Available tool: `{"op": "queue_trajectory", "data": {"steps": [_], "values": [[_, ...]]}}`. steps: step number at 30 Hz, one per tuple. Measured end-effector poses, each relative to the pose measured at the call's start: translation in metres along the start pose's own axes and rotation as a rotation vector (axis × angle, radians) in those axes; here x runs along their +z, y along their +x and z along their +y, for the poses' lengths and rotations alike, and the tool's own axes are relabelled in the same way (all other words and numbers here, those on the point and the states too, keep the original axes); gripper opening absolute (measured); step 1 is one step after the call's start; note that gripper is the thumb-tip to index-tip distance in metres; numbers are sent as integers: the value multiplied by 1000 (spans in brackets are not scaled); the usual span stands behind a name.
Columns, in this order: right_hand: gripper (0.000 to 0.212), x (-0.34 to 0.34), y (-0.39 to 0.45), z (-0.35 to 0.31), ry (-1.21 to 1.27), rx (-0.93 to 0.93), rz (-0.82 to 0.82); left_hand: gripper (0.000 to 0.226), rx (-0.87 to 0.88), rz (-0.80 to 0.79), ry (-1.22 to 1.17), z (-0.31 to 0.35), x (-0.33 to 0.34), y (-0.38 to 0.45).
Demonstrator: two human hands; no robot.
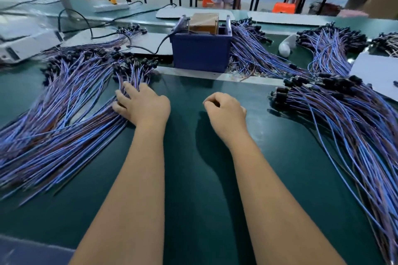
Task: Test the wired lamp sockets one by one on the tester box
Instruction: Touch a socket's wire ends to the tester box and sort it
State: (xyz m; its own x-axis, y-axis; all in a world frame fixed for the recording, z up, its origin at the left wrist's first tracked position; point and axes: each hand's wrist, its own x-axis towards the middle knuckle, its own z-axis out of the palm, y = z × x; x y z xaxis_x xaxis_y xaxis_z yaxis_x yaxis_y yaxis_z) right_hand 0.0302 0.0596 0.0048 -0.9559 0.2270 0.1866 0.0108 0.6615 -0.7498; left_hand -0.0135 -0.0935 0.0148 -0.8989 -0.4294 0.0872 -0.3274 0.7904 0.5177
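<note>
So the green tabletop (pixel 193 178) takes up pretty much the whole view, and both side edges are buried in wired lamp sockets. The left pile (pixel 60 118) is a huge fan of blue and purple wires running from the near left edge up toward the middle, with the black socket heads bunched at the far end. The right pile (pixel 344 118) does the same thing along the right edge, black heads pointing in toward the center. There's a third heap (pixel 254 54) further back, lying right against the right side of the tester box (pixel 201 52), which is a dark blue box sitting at the middle of the tabletop toward the far edge, with a brownish block on top and a black cable coming out of its left side. A white power strip (pixel 111 6) sits way back near the far left corner. As for the hands: the left hand (pixel 143 106) is down on the inner edge of the left pile, fingers curled into the wires, so its grip looks closed around a few strands. The right hand (pixel 226 109) hangs over bare tabletop between the piles, fingers curled in loosely with the thumb meeting the fingertips, and I can't make out anything in that grip.
</note>
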Motion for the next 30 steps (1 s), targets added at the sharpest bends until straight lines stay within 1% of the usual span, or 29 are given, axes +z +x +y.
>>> {"op": "queue_trajectory", "data": {"steps": [3, 6, 12, 16, 19, 26, 28, 30], "values": [[16, 0, 0, -1, 17, 13, 2, 46, -28, 24, 2, -7, -2, 7], [17, -2, 0, -1, 38, 21, 1, 51, -23, 88, -17, -8, -3, 6], [18, -6, -7, -4, 71, 28, -13, 33, 35, 149, 32, -19, -6, 10], [18, -8, -10, -8, 63, 28, -20, 29, 44, 206, -32, -24, -10, 10], [18, -9, -11, -8, 67, 32, -20, 26, 46, 291, -89, -24, -10, 6], [18, -10, -13, -10, 121, 48, -18, 28, 103, 447, -174, -20, -13, 2], [18, -10, -13, -10, 133, 50, -17, 29, 136, 452, -160, -20, -12, 3], [18, -11, -13, -10, 137, 52, -13, 30, 134, 438, -174, -21, -11, 4]]}}
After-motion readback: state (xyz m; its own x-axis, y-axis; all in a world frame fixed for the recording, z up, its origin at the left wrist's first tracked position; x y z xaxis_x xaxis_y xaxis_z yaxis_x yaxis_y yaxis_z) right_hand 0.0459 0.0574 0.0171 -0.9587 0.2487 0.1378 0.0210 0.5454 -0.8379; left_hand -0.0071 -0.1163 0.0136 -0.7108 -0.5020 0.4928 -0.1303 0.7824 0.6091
